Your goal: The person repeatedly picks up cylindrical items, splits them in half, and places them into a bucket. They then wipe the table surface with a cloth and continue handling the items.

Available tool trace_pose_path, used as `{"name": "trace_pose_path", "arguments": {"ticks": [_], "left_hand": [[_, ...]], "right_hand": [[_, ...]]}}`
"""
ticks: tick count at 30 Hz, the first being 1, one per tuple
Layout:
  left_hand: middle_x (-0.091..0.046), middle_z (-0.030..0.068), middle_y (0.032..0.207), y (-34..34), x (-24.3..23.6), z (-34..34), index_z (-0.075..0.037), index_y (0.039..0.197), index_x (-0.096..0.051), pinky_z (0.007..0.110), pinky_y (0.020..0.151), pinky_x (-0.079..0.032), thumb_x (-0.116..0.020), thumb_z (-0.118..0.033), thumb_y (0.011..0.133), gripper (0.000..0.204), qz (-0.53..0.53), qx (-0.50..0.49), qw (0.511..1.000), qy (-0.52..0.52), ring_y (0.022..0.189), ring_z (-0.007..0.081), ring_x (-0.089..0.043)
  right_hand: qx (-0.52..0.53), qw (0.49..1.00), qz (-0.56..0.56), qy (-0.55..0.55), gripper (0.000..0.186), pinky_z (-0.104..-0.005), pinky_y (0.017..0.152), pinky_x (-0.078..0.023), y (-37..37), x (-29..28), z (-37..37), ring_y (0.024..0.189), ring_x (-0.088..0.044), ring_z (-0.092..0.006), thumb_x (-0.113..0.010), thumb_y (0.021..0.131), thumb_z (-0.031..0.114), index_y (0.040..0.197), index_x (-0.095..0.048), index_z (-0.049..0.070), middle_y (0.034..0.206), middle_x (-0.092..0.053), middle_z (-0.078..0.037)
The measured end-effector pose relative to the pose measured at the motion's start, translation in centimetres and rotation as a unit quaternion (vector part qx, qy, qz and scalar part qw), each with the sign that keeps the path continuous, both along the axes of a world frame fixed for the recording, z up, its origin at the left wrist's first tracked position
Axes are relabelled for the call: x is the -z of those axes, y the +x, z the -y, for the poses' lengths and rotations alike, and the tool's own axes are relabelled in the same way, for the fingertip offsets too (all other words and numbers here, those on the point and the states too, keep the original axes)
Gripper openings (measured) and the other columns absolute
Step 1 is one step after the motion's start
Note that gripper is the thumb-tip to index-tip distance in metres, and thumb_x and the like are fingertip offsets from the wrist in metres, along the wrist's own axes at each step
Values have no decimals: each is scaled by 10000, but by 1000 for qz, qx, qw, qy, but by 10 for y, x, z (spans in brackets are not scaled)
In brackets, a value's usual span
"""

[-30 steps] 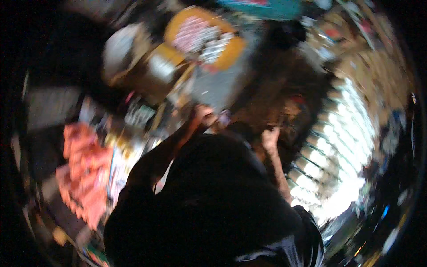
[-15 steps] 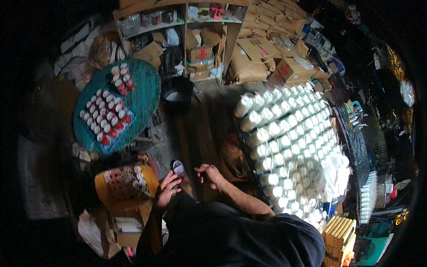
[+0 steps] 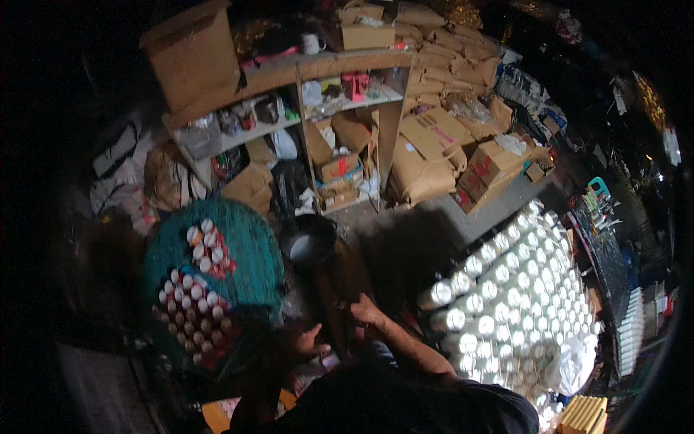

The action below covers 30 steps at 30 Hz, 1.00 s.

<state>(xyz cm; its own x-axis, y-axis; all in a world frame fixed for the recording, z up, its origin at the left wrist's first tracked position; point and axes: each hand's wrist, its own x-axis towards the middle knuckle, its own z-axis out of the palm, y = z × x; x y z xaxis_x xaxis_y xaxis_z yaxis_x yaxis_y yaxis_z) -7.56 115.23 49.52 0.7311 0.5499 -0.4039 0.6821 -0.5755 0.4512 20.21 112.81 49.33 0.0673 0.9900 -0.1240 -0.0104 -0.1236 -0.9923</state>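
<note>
My left hand (image 3: 307, 341), dim and partly shadowed, is low in the middle with fingers partly extended, holding nothing that I can see. My right hand (image 3: 365, 309) is a little higher and to its right, fingers loosely bent and apart, with no visible object in them. A dark round tub (image 3: 311, 242), pale inside, stands on the floor beyond them. Left of my hands is a round green table (image 3: 256, 275) bearing red, white-topped cylinders (image 3: 191, 311) in two groups. To the right are rows of bright white cylinders (image 3: 510, 300), with a crumpled white bag on them.
A wooden shelf unit (image 3: 300, 69) with clutter, topped by cardboard boxes (image 3: 188, 61), stands beyond. Brown sacks (image 3: 441, 61) and cartons (image 3: 484, 173) are piled at its right. A dark table (image 3: 603, 260) runs along the right; bundled yellow tubes (image 3: 582, 414) sit at the lower right.
The view has swung round and tilted up toward the shelves, bringing the tub and green table lower in it. Both my hands have moved lower in the picture since half a second ago.
</note>
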Motion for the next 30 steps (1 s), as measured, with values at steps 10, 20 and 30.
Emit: {"name": "trace_pose_path", "arguments": {"ticks": [10,20,30], "left_hand": [[-481,317,1572,139,-89,-180,28,1604,-399,509,1225,-368,-658,-660,939,991,71,-72,983,-154,1454,468,-479],[-522,319,1539,187,-66,-315,40,1592,-416,523,1182,-409,-655,-710,916,1038,109,-3,986,-124,1428,490,-504],[-546,296,1512,235,-87,-444,8,1557,-484,525,1183,-419,-783,-612,886,961,99,36,994,-39,1418,458,-517]], "right_hand": [[21,991,-86,-99,472,-350,1013,-520,95,-7,-223,1168,-676,-214,-737,990,304,1336,-702,-15,1237,-752,-105],[53,992,19,-111,380,-368,807,-585,190,3,-319,915,-708,-202,-723,995,294,1213,-752,-17,1075,-774,-110],[183,968,115,130,571,-416,857,-553,334,-215,-523,903,-682,-223,-731,980,531,1102,-733,-27,945,-747,-134]]}}
